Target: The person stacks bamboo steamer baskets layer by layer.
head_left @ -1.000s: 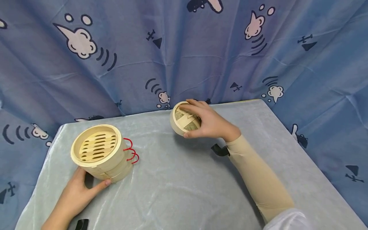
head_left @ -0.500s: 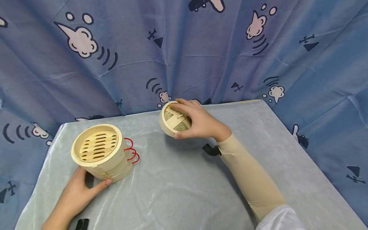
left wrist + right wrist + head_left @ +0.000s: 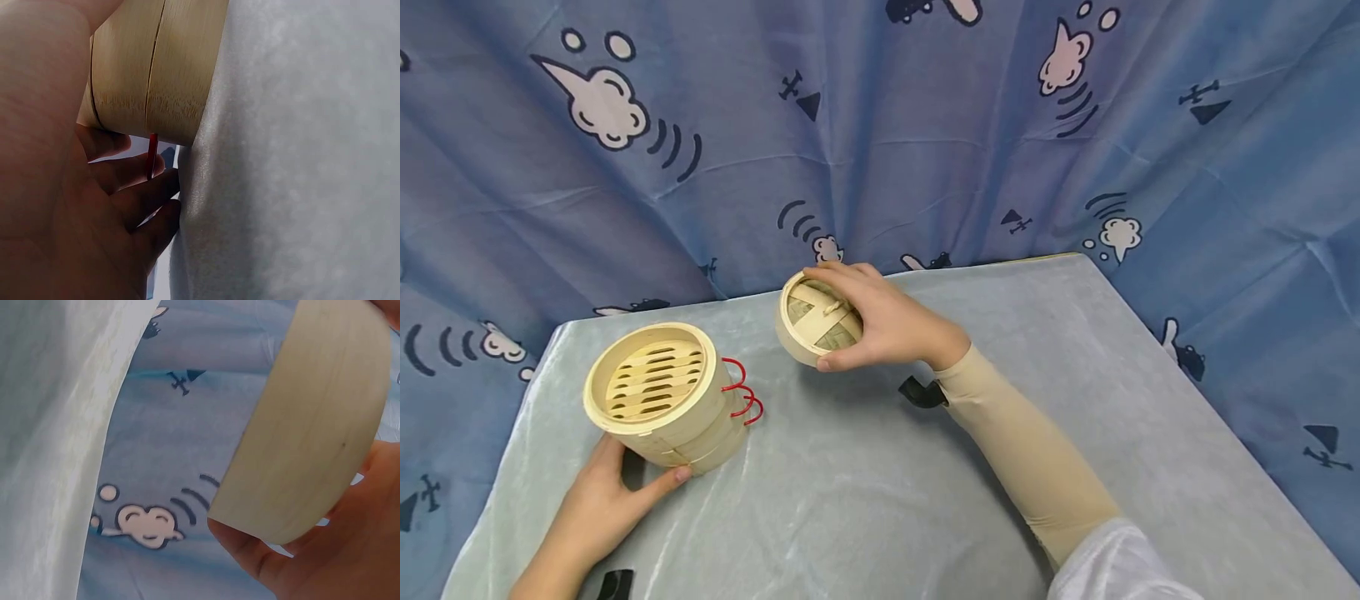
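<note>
A bamboo steamer (image 3: pixel 700 429) of stacked tiers stands at the table's left, its slatted floor visible from above and red loops on its right side. My left hand (image 3: pixel 602 500) holds it low down, thumb at the front, fingers mostly hidden behind; in the left wrist view the fingers (image 3: pixel 147 200) curve around the bamboo wall (image 3: pixel 156 69). My right hand (image 3: pixel 887 321) grips the round steamer lid (image 3: pixel 808 321) by its rim, tilted and raised above the table, right of the steamer. The right wrist view shows the lid's pale side band (image 3: pixel 306 425) between thumb and fingers.
A pale grey cloth covers the table (image 3: pixel 865 500). Behind it hangs a blue patterned curtain (image 3: pixel 880 125), close to the table's back edge. Black straps (image 3: pixel 922 392) show near both wrists.
My right hand has carried the lid leftward, nearer to the steamer. The left hand and the steamer have stayed in place.
</note>
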### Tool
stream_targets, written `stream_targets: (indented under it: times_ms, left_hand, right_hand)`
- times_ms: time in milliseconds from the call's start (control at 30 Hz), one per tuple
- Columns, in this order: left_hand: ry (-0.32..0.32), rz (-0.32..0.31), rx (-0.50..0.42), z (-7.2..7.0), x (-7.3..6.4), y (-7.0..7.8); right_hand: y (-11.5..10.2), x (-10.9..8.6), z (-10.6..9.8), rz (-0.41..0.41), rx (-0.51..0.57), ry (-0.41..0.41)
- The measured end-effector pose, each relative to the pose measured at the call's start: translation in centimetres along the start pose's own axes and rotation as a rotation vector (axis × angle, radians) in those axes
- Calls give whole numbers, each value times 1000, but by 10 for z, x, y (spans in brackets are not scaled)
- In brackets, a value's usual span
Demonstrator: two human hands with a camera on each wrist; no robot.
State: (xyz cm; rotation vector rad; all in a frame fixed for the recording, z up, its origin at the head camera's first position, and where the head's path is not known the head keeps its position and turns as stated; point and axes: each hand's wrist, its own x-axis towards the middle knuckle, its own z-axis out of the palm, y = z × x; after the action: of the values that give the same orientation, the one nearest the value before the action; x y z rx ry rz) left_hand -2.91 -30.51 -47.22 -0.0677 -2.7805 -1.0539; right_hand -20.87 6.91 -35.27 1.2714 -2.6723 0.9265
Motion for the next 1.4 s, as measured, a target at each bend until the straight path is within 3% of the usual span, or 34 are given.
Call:
stream_targets:
  times_ms: [733,1100,1400]
  left_hand:
    - [-11,-10,-7,1,1,-3]
    - [-24,-8,-8,-2,1,-1]
    - [-31,-1,-11,-1,1,-2]
  right_hand:
    - [-51,39,17,-161,-43,-39]
    - [-79,62,30,-206,-32,-136]
    - [-99,80,45,-263,-113,-191]
